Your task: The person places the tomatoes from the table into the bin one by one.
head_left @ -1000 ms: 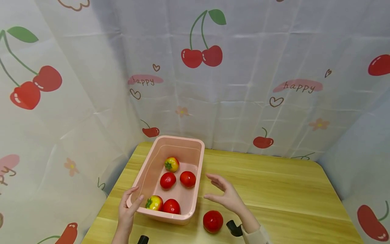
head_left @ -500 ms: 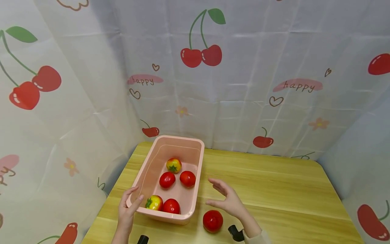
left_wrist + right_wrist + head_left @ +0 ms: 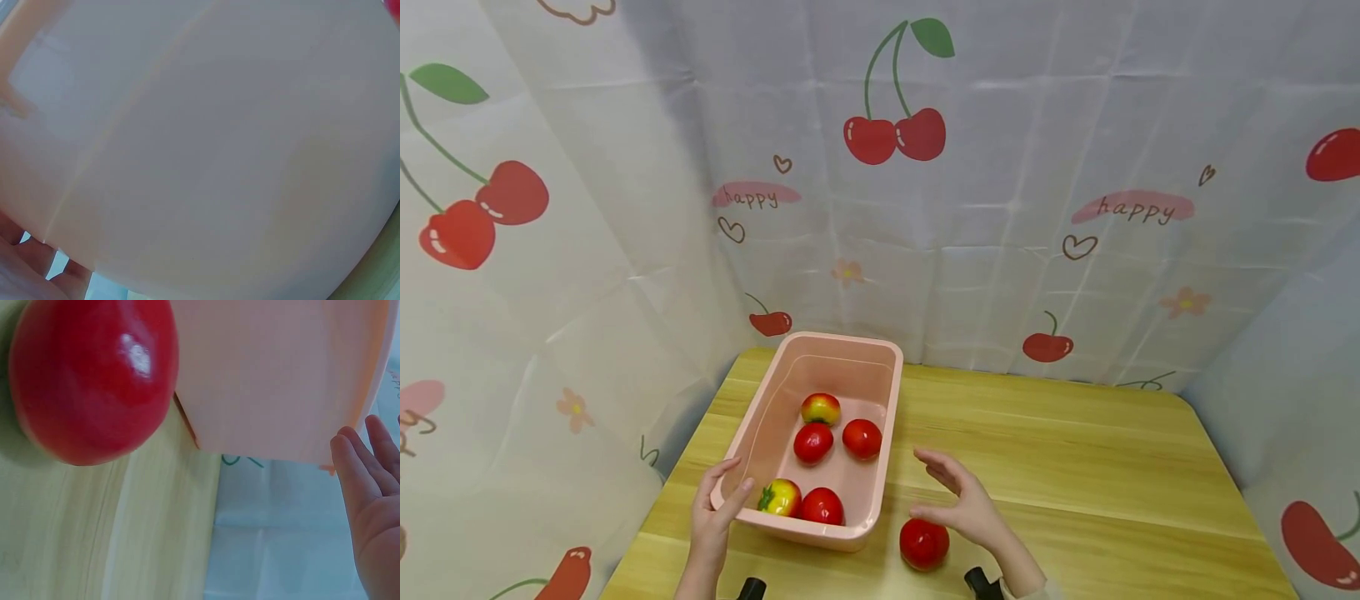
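My left hand point(image 3: 711, 517) grips the near left corner of a pink plastic bin point(image 3: 838, 371), thumb over the rim. The bin's wall point(image 3: 219, 156) fills the left wrist view. Inside lie a yellow-red fruit with a green leafy top point(image 3: 780, 498), a second yellow-red fruit point(image 3: 820, 408) at the back, and three red round fruits, one of them a red fruit point(image 3: 861, 439) at the right. Another red round fruit point(image 3: 924, 548) sits on the table right of the bin. Just above it hovers my right hand point(image 3: 966, 500), fingers extended, thumb apart, holding nothing.
The wooden table point(image 3: 1075, 467) extends to the right. A white curtain point(image 3: 970, 208) printed with cherries stands behind and at both sides, close to the bin's far end. Black camera mounts point(image 3: 981, 582) show at the wrists.
My right hand has drawn back toward me, nearer the fruit on the table. The rear yellow-red fruit has rolled over, turning its green top downward. My left hand stays on the bin.
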The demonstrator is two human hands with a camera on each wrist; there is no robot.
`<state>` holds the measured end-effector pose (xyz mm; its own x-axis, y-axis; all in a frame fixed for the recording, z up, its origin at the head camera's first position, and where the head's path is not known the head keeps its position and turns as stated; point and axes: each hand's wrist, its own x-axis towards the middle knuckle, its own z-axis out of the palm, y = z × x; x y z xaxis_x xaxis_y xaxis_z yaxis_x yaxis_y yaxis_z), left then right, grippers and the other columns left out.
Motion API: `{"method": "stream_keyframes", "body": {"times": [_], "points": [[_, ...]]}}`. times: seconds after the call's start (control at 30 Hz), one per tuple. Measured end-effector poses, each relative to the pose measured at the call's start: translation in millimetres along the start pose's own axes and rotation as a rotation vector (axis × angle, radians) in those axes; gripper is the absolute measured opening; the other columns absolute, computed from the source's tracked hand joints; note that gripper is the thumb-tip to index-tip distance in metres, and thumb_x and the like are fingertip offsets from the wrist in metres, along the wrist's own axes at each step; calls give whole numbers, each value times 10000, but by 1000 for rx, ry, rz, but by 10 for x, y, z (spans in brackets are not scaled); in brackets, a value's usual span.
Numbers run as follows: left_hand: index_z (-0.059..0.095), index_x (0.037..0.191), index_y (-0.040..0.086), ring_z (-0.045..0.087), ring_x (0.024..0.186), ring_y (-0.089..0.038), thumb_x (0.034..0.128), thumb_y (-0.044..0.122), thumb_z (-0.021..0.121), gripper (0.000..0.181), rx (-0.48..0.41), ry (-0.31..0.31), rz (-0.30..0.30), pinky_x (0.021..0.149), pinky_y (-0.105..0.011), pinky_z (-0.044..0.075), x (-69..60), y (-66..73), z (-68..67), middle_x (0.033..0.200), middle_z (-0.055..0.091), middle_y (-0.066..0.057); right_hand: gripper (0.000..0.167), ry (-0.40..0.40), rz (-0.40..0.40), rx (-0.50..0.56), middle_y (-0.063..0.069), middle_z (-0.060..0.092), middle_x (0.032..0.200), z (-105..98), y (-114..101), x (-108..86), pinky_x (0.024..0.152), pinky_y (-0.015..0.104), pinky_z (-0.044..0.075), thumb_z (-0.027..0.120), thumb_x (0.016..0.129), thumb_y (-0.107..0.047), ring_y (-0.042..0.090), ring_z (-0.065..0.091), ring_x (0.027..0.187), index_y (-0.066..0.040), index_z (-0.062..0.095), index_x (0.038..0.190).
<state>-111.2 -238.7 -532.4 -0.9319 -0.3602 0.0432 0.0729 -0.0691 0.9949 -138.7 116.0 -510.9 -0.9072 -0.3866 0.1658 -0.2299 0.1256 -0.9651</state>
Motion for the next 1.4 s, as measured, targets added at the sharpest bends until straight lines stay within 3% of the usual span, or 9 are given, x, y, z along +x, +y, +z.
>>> {"method": "stream_keyframes", "body": {"times": [0.13, 0.27, 0.37, 0.53, 0.8, 0.9, 1.07, 1.13, 1.4], "points": [[460, 1238, -49, 320, 1221, -122, 871, -5, 624, 405, 3, 5, -3, 980, -310, 265, -3, -1, 0, 1297, 416, 28, 714, -10, 15, -6, 145, 465, 1370, 4, -137, -47, 1033, 408, 337, 805, 736, -122, 357, 405, 1270, 43, 443, 1329], [457, 1232, -51, 297, 1237, -131, 867, 5, 633, 409, 0, 5, -14, 1044, -476, 200, 1, 4, -4, 1296, 409, 33, 698, -14, 31, -6, 141, 473, 1363, 14, -98, -83, 1034, 394, 342, 804, 738, -128, 362, 409, 1266, 21, 455, 1324], [457, 1225, -54, 282, 1247, -135, 865, 5, 635, 406, -5, 4, -12, 1052, -546, 155, 3, 3, -6, 1288, 412, 35, 691, -7, 57, -5, 114, 479, 1362, 31, 36, -105, 1038, 375, 342, 809, 730, -116, 351, 411, 1268, -30, 470, 1325], [461, 1221, -56, 296, 1238, -133, 862, -2, 634, 403, -4, 8, -9, 1046, -525, 172, 3, 5, -4, 1282, 418, 37, 672, 8, 121, -30, 65, 493, 1360, 50, 285, -162, 1034, 307, 350, 819, 721, -145, 326, 417, 1272, -140, 505, 1315], [460, 1222, -57, 302, 1234, -132, 861, 6, 638, 407, 5, 10, -13, 1047, -525, 179, -1, 23, 2, 1282, 417, 38, 641, 0, 140, 10, 53, 509, 1344, 62, 411, -229, 1036, 275, 332, 809, 727, -119, 327, 402, 1280, -113, 522, 1300], [458, 1228, -53, 308, 1228, -126, 865, 8, 635, 409, 7, 8, -14, 1037, -463, 212, -3, 28, 4, 1287, 415, 35, 639, -2, 141, 23, 65, 512, 1341, 71, 446, -245, 1030, 250, 328, 808, 726, -109, 335, 397, 1281, -94, 522, 1297], [452, 1241, -42, 327, 1221, -116, 879, 15, 621, 404, 14, 2, -19, 953, -239, 294, -16, 27, 1, 1305, 398, 35, 630, -13, 164, 19, 89, 503, 1347, 96, 517, -278, 1018, 243, 333, 804, 737, -125, 356, 393, 1279, -95, 521, 1300], [451, 1243, -41, 327, 1223, -115, 879, 16, 621, 405, 15, 1, -22, 943, -220, 298, -17, 30, 2, 1308, 396, 34, 633, -12, 174, 13, 98, 497, 1350, 104, 542, -293, 1019, 253, 334, 807, 735, -133, 366, 392, 1277, -100, 522, 1299], [446, 1244, -46, 295, 1240, -133, 876, 23, 628, 416, 7, -6, -30, 1040, -501, 199, -11, 46, 2, 1309, 391, 22, 674, -14, 201, -2, 121, 498, 1344, 136, 614, -357, 1041, 376, 338, 819, 722, -150, 399, 392, 1266, -60, 504, 1312]]}}
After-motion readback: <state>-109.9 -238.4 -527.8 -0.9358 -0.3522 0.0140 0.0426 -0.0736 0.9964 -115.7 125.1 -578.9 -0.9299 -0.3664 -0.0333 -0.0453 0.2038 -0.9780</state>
